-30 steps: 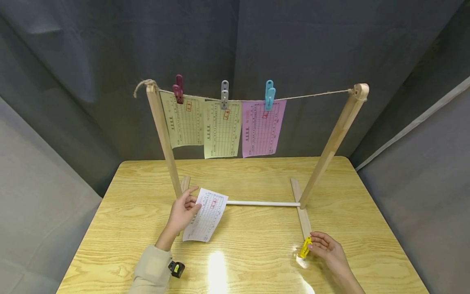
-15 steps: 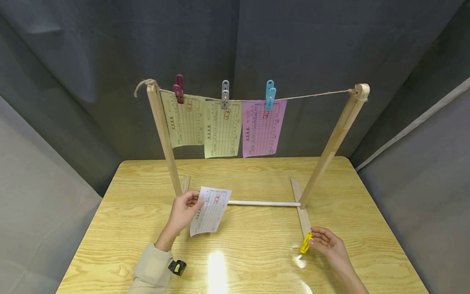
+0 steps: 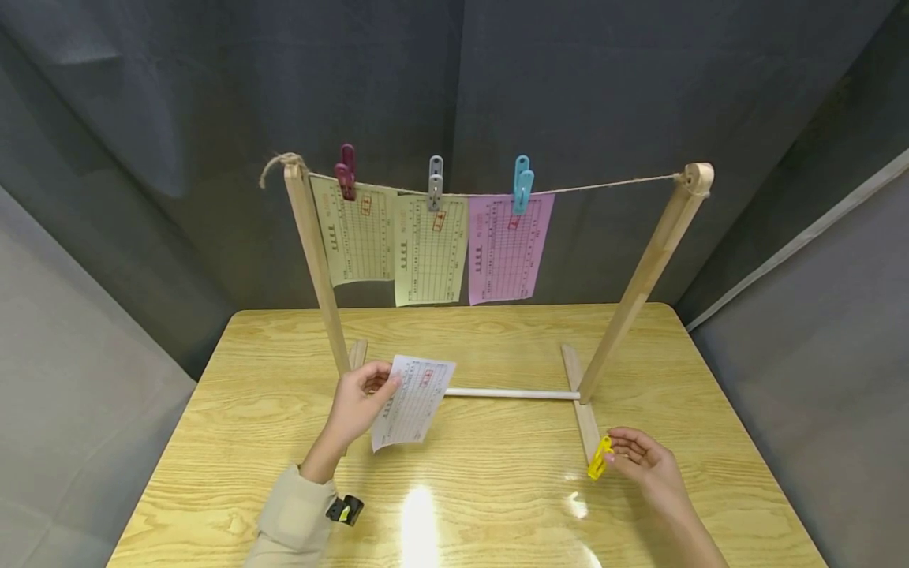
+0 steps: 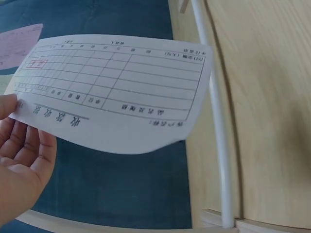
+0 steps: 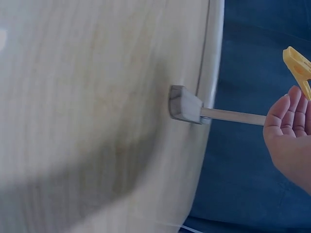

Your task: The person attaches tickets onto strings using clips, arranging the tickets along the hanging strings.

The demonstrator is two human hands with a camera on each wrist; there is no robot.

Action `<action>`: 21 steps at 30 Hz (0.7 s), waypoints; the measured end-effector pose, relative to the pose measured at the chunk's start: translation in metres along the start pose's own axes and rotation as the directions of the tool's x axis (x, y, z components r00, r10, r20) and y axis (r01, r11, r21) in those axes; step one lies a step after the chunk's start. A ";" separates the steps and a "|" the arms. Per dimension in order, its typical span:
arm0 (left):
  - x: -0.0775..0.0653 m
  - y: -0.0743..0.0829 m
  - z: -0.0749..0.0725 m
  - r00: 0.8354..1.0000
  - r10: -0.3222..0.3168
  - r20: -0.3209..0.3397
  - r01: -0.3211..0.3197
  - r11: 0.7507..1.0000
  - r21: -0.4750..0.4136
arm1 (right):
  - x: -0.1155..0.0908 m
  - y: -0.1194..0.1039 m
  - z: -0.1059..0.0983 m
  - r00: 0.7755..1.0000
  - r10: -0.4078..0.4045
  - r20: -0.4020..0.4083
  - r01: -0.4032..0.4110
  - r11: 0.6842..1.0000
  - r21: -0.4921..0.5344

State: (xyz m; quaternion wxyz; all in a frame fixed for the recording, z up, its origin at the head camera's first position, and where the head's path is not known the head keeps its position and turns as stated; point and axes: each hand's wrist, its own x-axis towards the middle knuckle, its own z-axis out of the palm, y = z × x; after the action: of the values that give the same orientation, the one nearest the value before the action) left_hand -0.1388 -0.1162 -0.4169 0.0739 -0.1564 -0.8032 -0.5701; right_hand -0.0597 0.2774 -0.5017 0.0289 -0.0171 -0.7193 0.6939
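Note:
My left hand [image 3: 360,401] pinches a white printed receipt [image 3: 415,402] by its upper left edge; the sheet slants above the table in front of the rack. In the left wrist view the receipt [image 4: 116,87] shows a ruled grid and a small red stamp, with the thumb of the left hand [image 4: 24,160] over one corner. A yellow clothespin [image 3: 600,457] is held between the thumb and fingers of my right hand [image 3: 649,465], near the foot of the right post. That clothespin [image 5: 297,68] is partly cut off in the right wrist view.
Two wooden posts [image 3: 646,280] carry a twine line [image 3: 611,184]. From it hang two yellow-green receipts [image 3: 431,260] and a pink receipt [image 3: 507,252], under maroon [image 3: 346,173], grey [image 3: 435,183] and blue clothespins [image 3: 521,185]. A white rod [image 3: 511,393] joins the posts low down.
The left hand has lifted the white receipt slightly up and to the right, its fingers drawing in at the edge. The right hand has carried the yellow clothespin a little up and to the right.

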 end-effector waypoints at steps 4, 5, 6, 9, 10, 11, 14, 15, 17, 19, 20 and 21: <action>0.003 0.010 0.000 1.000 0.029 -0.006 -0.029 1.000 0.005 | 0.003 -0.007 0.000 0.999 -0.052 0.010 0.052 0.998 0.021; 0.003 0.012 0.000 0.999 0.035 -0.005 -0.035 0.999 0.004 | 0.004 -0.008 0.000 0.998 -0.058 0.014 0.057 0.998 0.027; 0.004 0.014 0.000 0.999 0.042 -0.005 -0.042 0.999 0.006 | 0.005 -0.009 0.000 0.998 -0.063 0.016 0.062 0.998 0.030; 0.005 0.019 0.000 0.998 0.065 0.001 -0.065 0.998 0.009 | 0.007 -0.015 0.001 0.998 -0.065 0.016 0.064 0.997 0.042; 0.006 0.020 0.000 0.997 0.073 0.003 -0.073 0.997 0.008 | 0.007 -0.018 0.001 0.998 -0.064 0.015 0.064 0.997 0.045; 0.006 0.022 0.000 0.997 0.082 0.003 -0.082 0.997 0.005 | 0.008 -0.020 0.002 0.998 -0.064 0.017 0.064 0.997 0.047; 0.008 0.026 0.000 0.994 0.107 0.000 -0.107 0.994 -0.006 | 0.010 -0.027 0.002 0.994 -0.101 0.041 0.097 0.992 0.082; 0.008 0.026 0.000 0.993 0.120 -0.002 -0.120 0.993 -0.011 | 0.011 -0.027 0.000 0.991 -0.124 0.056 0.118 0.988 0.100; 0.009 0.028 0.000 0.990 0.141 -0.004 -0.141 0.990 -0.029 | 0.016 -0.022 -0.005 0.983 -0.160 0.087 0.149 0.981 0.121; 0.010 0.030 0.001 0.986 0.166 -0.006 -0.166 0.985 -0.044 | 0.028 0.003 -0.019 0.964 -0.227 0.137 0.196 0.958 0.211; 0.010 0.032 0.002 0.984 0.178 -0.008 -0.179 0.983 -0.052 | 0.034 0.012 -0.026 0.950 -0.265 0.164 0.225 0.947 0.231; 0.011 0.033 0.002 0.981 0.192 -0.009 -0.192 0.979 -0.061 | 0.043 0.029 -0.034 0.933 -0.305 0.190 0.244 0.926 0.287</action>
State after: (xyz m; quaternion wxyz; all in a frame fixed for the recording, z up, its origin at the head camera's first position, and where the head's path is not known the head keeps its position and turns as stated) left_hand -0.1380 -0.1023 -0.3848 0.1248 -0.2346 -0.7664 -0.5849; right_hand -0.1007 0.3156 -0.5282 0.0445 0.1689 -0.6163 0.7679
